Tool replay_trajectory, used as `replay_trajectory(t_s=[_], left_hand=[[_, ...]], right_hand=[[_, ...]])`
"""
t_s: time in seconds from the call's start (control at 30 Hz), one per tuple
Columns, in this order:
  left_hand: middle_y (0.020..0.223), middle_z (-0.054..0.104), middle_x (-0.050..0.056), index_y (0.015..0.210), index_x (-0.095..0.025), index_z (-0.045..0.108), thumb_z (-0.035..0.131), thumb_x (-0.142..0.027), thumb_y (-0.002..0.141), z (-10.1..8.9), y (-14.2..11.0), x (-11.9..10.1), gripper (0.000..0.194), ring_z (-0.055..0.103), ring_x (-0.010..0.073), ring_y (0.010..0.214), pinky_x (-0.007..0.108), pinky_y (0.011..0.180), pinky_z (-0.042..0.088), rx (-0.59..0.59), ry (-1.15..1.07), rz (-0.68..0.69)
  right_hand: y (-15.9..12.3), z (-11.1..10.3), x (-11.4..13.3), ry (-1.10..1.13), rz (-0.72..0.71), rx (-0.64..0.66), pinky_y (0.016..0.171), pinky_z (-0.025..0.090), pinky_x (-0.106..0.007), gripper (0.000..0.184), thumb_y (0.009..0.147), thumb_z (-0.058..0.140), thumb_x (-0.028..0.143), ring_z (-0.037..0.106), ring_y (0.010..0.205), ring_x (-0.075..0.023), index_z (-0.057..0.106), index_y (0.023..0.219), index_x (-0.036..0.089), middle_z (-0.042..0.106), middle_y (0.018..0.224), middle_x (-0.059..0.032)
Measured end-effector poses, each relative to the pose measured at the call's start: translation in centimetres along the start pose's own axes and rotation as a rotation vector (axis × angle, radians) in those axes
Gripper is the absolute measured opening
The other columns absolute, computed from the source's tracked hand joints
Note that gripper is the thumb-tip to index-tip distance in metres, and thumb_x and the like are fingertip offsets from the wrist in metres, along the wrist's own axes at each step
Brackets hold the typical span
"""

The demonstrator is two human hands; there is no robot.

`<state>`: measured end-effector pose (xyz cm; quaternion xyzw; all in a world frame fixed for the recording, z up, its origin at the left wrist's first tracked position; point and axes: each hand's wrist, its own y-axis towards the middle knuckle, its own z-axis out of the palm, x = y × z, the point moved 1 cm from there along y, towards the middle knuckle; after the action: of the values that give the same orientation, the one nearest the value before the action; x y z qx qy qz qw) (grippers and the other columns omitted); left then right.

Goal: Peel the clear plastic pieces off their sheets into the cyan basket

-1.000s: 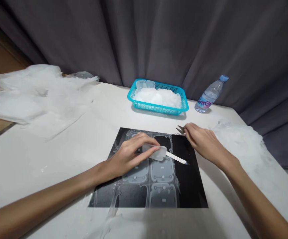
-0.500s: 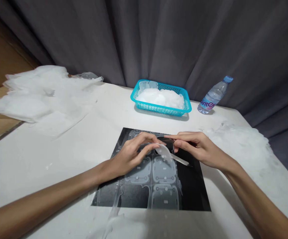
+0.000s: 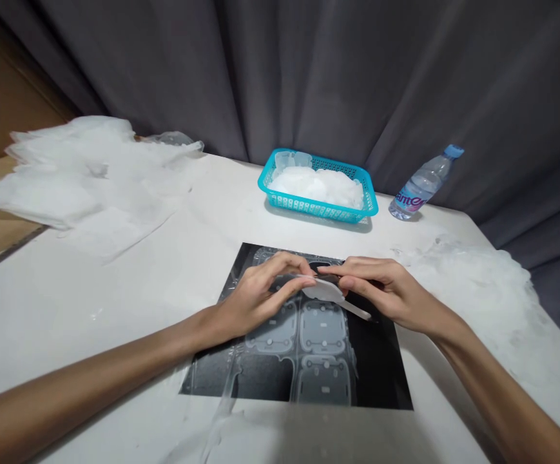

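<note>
Over a black board (image 3: 376,374), my left hand (image 3: 272,290) pinches a small translucent white moulded piece (image 3: 324,290) between thumb and fingertips. The piece is tilted up, its flat face turned towards me. My right hand (image 3: 381,283) is closed around a thin dark tool (image 3: 328,278), its index finger stretched along it and its tip close to the piece's upper edge. The tool's kind is mostly hidden by the fingers. Beneath both hands lies a clear sheet of rounded-square moulded shapes (image 3: 323,328), with cut-out gaps. A slim white stick with a dark tip (image 3: 357,311) rests on the board.
A turquoise basket (image 3: 318,209) of white translucent pieces stands at the back. Right of it is a water bottle (image 3: 419,190). Thin translucent sheets (image 3: 81,174) are heaped at the left, and a pile of translucent scraps (image 3: 482,283) lies at the right. A grey curtain (image 3: 299,77) hangs behind.
The white piece has turned from hanging downward to a flatter, more sideways tilt. Both hands stay nearly in place, and the view has shifted slightly.
</note>
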<state>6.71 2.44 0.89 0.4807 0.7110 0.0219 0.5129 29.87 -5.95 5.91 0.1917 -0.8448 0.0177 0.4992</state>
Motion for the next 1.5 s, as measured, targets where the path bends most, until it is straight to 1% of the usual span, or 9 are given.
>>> replay_trajectory(t_s=[0.07, 0.27, 0.4, 0.5, 0.73, 1.03, 1.23, 1.37, 1.5], left_hand=[[0.099, 0.073, 0.002, 0.112, -0.021, 0.066, 0.063, -0.023, 0.103, 0.1, 0.0, 0.1, 0.009, 0.072, 0.0118, 0.090, 0.020, 0.078, 0.058, -0.006, -0.009, 0.009], [0.103, 0.073, 0.002, 0.113, -0.020, 0.064, 0.064, -0.019, 0.102, 0.4, -0.5, 0.6, 0.012, 0.075, 0.0116, 0.094, 0.020, 0.085, 0.062, -0.011, -0.079, -0.001], [0.100, 0.075, 0.003, 0.110, -0.020, 0.065, 0.067, -0.018, 0.100, 0.4, -0.6, 0.8, 0.011, 0.076, 0.0128, 0.092, 0.020, 0.080, 0.063, -0.031, -0.102, -0.012], [0.099, 0.075, 0.004, 0.109, -0.019, 0.066, 0.069, -0.020, 0.099, 0.4, -0.6, 0.8, 0.011, 0.076, 0.0151, 0.093, 0.022, 0.079, 0.064, -0.040, -0.109, -0.011], [0.095, 0.075, 0.003, 0.106, -0.018, 0.066, 0.070, -0.018, 0.097, 0.5, -0.6, 0.7, 0.009, 0.076, 0.0142, 0.089, 0.022, 0.078, 0.064, -0.077, -0.113, 0.017], [0.095, 0.074, 0.004, 0.105, -0.018, 0.065, 0.070, -0.016, 0.097, 0.6, -0.6, 0.7, 0.010, 0.075, 0.0139, 0.090, 0.023, 0.079, 0.065, -0.082, -0.120, 0.036], [0.094, 0.074, 0.003, 0.105, -0.018, 0.066, 0.071, -0.015, 0.096, 0.7, -0.5, 0.6, 0.010, 0.075, 0.0128, 0.088, 0.021, 0.077, 0.065, -0.082, -0.125, 0.019], [0.095, 0.075, 0.003, 0.105, -0.018, 0.067, 0.071, -0.016, 0.097, 0.7, -0.4, 0.6, 0.009, 0.075, 0.0130, 0.087, 0.021, 0.077, 0.065, -0.079, -0.122, 0.021], [0.095, 0.074, 0.003, 0.105, -0.018, 0.067, 0.071, -0.016, 0.097, 0.6, -0.5, 0.6, 0.010, 0.075, 0.0127, 0.088, 0.022, 0.079, 0.065, -0.073, -0.121, 0.027]], right_hand=[[0.0, 0.0, 0.0, -0.004, -0.006, 0.001, 0.080, 0.048, -0.027, 0.029, 0.107, 0.054, 0.023, 0.063, 0.085, -0.0137, 0.076, 0.126, 0.020, 0.073, 0.091, -0.0029], [0.0, 0.2, -0.2, -0.014, -0.017, -0.014, 0.080, 0.049, -0.027, 0.030, 0.107, 0.055, 0.025, 0.063, 0.086, -0.0141, 0.074, 0.129, 0.022, 0.075, 0.097, -0.0038], [0.0, 0.4, -0.4, -0.031, 0.002, -0.025, 0.079, 0.050, -0.029, 0.032, 0.107, 0.055, 0.030, 0.063, 0.083, -0.0152, 0.072, 0.134, 0.024, 0.075, 0.097, -0.0044], [-0.1, 0.5, -0.4, -0.043, 0.014, -0.026, 0.079, 0.050, -0.030, 0.032, 0.107, 0.054, 0.033, 0.063, 0.083, -0.0161, 0.074, 0.131, 0.024, 0.075, 0.099, -0.0057], [-0.1, 0.8, -0.2, -0.042, 0.011, -0.054, 0.076, 0.048, -0.029, 0.034, 0.107, 0.055, 0.032, 0.060, 0.078, -0.0151, 0.071, 0.136, 0.024, 0.072, 0.090, -0.0041], [0.0, 1.0, 0.0, -0.059, 0.013, -0.061, 0.071, 0.047, -0.028, 0.034, 0.108, 0.053, 0.030, 0.059, 0.075, -0.0150, 0.071, 0.135, 0.023, 0.069, 0.086, -0.0036], [0.1, 0.8, 0.0, -0.062, 0.003, -0.115, 0.071, 0.047, -0.028, 0.032, 0.107, 0.055, 0.029, 0.058, 0.074, -0.0149, 0.074, 0.131, 0.022, 0.067, 0.083, -0.0031], [0.0, 0.4, -0.2, -0.057, 0.030, -0.071, 0.074, 0.048, -0.028, 0.034, 0.108, 0.053, 0.030, 0.059, 0.077, -0.0150, 0.071, 0.135, 0.023, 0.069, 0.087, -0.0035], [-0.1, 0.2, -0.2, -0.070, 0.039, -0.031, 0.072, 0.047, -0.028, 0.034, 0.108, 0.053, 0.033, 0.058, 0.076, -0.0151, 0.070, 0.137, 0.024, 0.069, 0.088, -0.0034]])
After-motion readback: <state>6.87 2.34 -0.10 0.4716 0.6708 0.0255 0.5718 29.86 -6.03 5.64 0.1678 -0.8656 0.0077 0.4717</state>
